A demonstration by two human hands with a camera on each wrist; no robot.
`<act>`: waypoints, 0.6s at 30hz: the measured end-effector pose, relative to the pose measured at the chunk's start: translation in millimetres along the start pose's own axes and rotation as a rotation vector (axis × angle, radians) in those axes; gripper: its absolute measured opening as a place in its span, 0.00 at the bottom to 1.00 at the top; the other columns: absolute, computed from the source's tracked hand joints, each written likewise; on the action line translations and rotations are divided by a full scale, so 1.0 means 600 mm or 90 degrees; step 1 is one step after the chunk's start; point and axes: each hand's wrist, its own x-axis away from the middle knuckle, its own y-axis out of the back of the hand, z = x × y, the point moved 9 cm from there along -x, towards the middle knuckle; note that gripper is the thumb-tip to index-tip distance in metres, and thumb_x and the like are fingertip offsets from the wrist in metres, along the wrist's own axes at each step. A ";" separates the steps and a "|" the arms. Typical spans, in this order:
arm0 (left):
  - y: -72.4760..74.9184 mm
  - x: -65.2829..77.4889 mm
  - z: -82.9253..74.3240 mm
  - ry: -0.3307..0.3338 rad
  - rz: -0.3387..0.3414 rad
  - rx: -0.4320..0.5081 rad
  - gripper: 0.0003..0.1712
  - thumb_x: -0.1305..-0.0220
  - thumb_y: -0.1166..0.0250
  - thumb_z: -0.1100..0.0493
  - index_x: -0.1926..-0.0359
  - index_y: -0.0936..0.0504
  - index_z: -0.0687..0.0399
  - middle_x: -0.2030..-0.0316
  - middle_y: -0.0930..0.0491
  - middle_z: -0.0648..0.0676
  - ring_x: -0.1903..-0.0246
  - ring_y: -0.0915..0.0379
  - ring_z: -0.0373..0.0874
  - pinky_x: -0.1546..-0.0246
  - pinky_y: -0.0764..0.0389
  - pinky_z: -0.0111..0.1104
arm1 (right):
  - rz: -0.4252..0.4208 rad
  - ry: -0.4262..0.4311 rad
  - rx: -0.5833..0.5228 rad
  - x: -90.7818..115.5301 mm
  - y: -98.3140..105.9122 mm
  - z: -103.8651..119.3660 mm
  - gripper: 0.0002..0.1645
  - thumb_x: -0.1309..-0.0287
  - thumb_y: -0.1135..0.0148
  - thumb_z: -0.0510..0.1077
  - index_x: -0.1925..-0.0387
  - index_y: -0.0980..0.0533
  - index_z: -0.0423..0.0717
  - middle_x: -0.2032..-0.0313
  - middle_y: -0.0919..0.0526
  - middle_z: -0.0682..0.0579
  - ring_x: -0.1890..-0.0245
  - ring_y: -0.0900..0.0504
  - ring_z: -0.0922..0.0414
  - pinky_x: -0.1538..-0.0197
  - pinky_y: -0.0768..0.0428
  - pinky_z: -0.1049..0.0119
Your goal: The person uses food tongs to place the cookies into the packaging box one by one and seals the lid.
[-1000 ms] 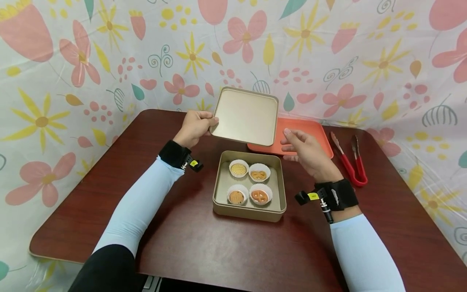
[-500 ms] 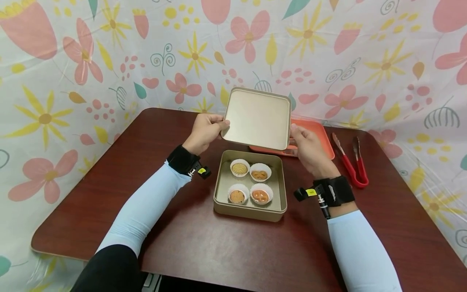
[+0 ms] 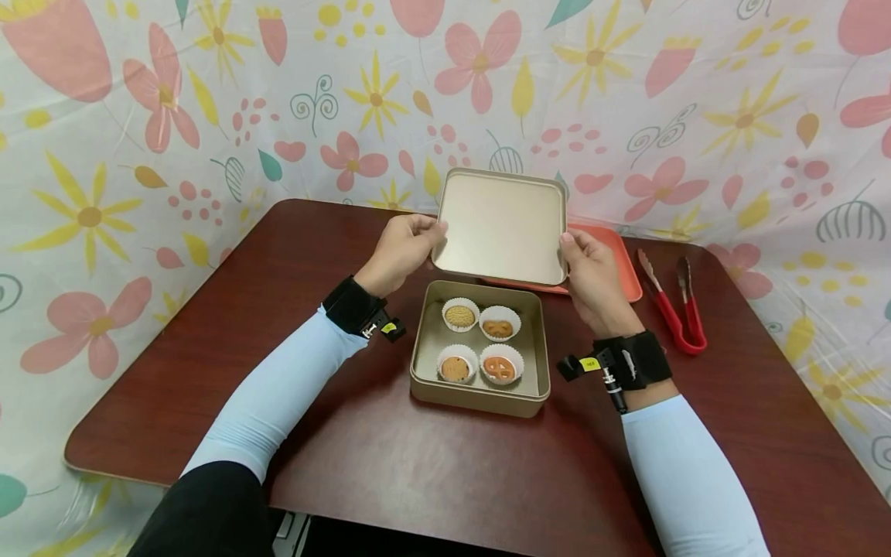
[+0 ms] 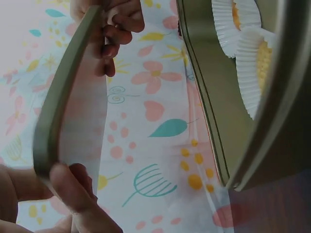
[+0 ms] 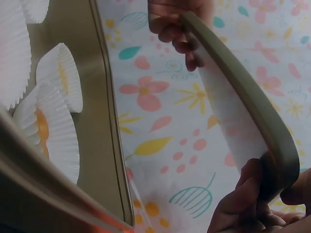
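Observation:
A gold square tin lid [image 3: 503, 224] is held up, tilted, behind and above the open tin [image 3: 480, 402]. My left hand [image 3: 402, 251] pinches its left edge, thumb on the near face. At the opposite edge my right hand [image 3: 599, 282] grips it the same way. Both wrist views show the lid edge-on, with fingers at each end. Inside the tin several cookies sit in white paper cups: a yellowish round cookie [image 3: 459, 316], a twisted cookie [image 3: 497, 329], a speckled round cookie [image 3: 455, 369] and a pretzel-shaped cookie [image 3: 499, 367].
An orange tray [image 3: 619, 259] lies at the back of the brown table [image 3: 334, 464], partly hidden by the lid and right hand. Red-handled tongs [image 3: 678, 317] lie spread to its right. A flower-printed sheet [image 3: 278, 100] hangs behind the table.
The right hand, earlier apart from the lid, now grips its right edge. The lid and left hand have shifted to the right. The tin has stayed on the table.

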 end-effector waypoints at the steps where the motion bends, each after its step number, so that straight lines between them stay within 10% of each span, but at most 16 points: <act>1: 0.000 0.000 -0.001 -0.003 0.001 0.002 0.20 0.22 0.40 0.54 0.41 0.19 0.65 0.56 0.18 0.57 0.77 0.28 0.43 0.72 0.16 0.37 | 0.001 0.001 -0.001 0.001 0.000 0.002 0.27 0.19 0.54 0.49 0.33 0.36 0.32 0.54 0.26 0.49 0.54 0.20 0.59 0.57 0.15 0.70; 11: 0.026 -0.002 -0.008 -0.004 -0.016 0.010 0.19 0.22 0.40 0.54 0.42 0.15 0.61 0.53 0.22 0.52 0.80 0.43 0.40 0.79 0.40 0.28 | -0.005 0.012 0.078 0.012 -0.005 0.020 0.29 0.20 0.51 0.48 0.30 0.37 0.33 0.50 0.19 0.50 0.49 0.19 0.58 0.56 0.15 0.70; 18: 0.031 0.002 -0.013 0.000 -0.014 0.029 0.18 0.23 0.39 0.55 0.43 0.16 0.62 0.56 0.18 0.53 0.64 0.23 0.41 0.62 0.18 0.32 | 0.005 0.036 0.121 0.023 -0.008 0.037 0.27 0.22 0.47 0.47 0.32 0.34 0.34 0.56 0.17 0.50 0.59 0.17 0.58 0.63 0.15 0.69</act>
